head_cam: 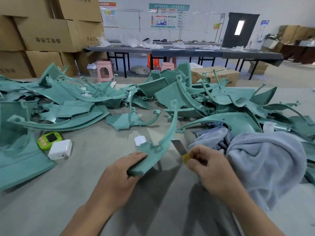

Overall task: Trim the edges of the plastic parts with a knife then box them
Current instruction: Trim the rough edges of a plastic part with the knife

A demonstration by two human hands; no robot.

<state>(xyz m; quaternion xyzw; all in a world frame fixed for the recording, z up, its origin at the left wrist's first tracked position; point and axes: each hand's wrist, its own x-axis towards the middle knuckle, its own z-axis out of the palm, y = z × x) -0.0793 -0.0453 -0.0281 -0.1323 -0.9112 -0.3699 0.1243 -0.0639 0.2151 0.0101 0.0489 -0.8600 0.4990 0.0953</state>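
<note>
Head view: left hand (122, 169) grips the curved plastic part (167, 133) by its near end, at six o'clock; right hand (208, 166) pinches the knife (179, 147) at its three o'clock. Best to brace the part and shave lightly along its edge, away from the holding hand.

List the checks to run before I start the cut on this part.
1. Left hand grips part: ok.
2. Right hand holds knife: ok.
3. Blade out: ok.
4. Blade against the part's edge: cannot tell.
5. Left fingers away from blade: ok.
6. Towel clear of the knife: not ok, it lies right beside the right hand.
</note>
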